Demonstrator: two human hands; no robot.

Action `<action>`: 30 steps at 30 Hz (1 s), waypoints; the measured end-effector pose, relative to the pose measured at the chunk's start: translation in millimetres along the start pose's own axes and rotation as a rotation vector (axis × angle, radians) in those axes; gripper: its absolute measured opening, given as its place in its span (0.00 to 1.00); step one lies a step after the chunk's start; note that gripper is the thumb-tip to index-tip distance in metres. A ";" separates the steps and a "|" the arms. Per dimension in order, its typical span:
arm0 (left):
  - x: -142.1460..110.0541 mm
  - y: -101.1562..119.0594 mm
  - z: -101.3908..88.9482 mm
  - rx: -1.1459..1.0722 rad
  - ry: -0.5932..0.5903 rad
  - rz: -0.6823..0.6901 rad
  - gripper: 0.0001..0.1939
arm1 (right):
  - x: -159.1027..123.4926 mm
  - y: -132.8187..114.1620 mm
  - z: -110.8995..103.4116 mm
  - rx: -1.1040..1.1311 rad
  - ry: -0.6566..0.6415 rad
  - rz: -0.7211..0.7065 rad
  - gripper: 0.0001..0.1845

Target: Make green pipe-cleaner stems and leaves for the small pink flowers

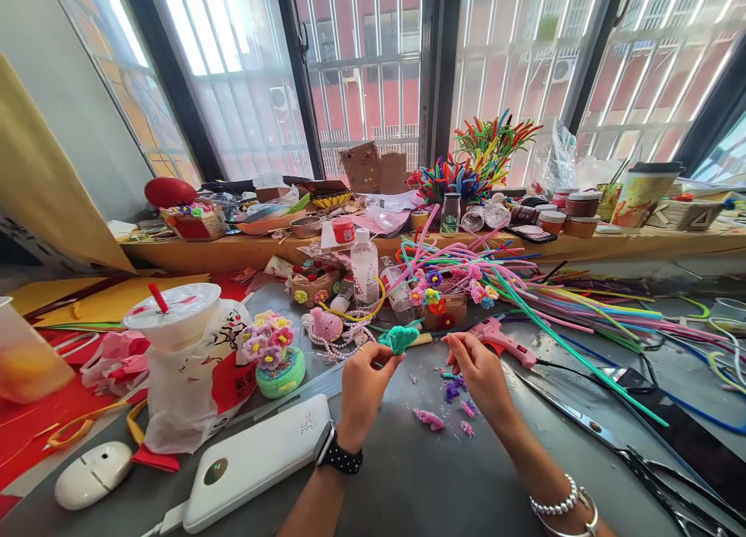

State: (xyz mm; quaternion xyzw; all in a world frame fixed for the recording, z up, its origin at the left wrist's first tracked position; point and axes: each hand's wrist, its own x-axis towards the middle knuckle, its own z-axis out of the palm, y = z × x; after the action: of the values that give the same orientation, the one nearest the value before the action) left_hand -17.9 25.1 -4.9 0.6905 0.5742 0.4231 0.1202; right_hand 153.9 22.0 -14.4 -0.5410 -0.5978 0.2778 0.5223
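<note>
A fluffy teal-green pipe cleaner piece, folded into a small bunched shape, is pinched between the thumb and fingers of my left hand. To its right, my right hand has thumb and fingertips drawn together; anything between them is too small to make out. The two hands are apart. Below them on the grey table lie a pink fuzzy scrap and purple scraps. A pink glue gun rests just beyond my right hand.
Large scissors lie at the right, near a dark phone-like slab. Long pipe cleaners spread across the back right. On the left are a white power bank, a bagged drink cup and a small flower pot.
</note>
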 end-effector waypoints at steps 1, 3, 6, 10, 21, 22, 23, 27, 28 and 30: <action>-0.7 0.8 -1.1 0.043 0.049 0.065 0.08 | 0.0 0.3 0.0 -0.008 0.004 -0.002 0.18; -3.3 3.2 -4.0 0.176 0.198 0.247 0.06 | 0.0 0.9 0.1 -0.023 0.012 -0.010 0.18; -8.0 7.9 -7.5 0.316 0.360 0.533 0.04 | -0.8 -0.8 -0.4 -0.043 0.027 -0.036 0.19; -11.2 11.9 -7.4 0.362 0.397 0.705 0.04 | -5.7 -9.8 -2.1 -0.028 0.047 -0.298 0.20; -1.4 3.3 -5.1 0.603 0.185 0.293 0.07 | -7.2 -11.2 -6.0 0.111 0.299 -0.303 0.23; -1.1 2.3 -5.1 0.610 0.164 0.260 0.07 | -6.1 -10.5 -6.1 0.117 0.309 -0.282 0.23; -0.9 1.3 -5.1 0.611 0.144 0.238 0.07 | -5.3 -10.0 -5.9 0.117 0.308 -0.265 0.23; -1.5 -2.6 -5.1 0.614 0.097 0.178 0.08 | -4.0 -8.5 -4.4 0.100 0.290 -0.224 0.24; -1.9 -3.8 -4.8 0.626 0.091 0.166 0.09 | -4.1 -8.1 -3.9 0.095 0.287 -0.216 0.24; -3.0 -6.3 -4.3 0.658 0.095 0.146 0.11 | -4.3 -7.4 -3.1 0.088 0.283 -0.200 0.24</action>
State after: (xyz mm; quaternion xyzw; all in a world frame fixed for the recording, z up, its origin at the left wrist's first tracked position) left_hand -25.3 23.1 -7.8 0.7111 0.6340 0.2544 -0.1667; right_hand 153.6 15.4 -8.3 -0.4890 -0.5563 0.1714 0.6496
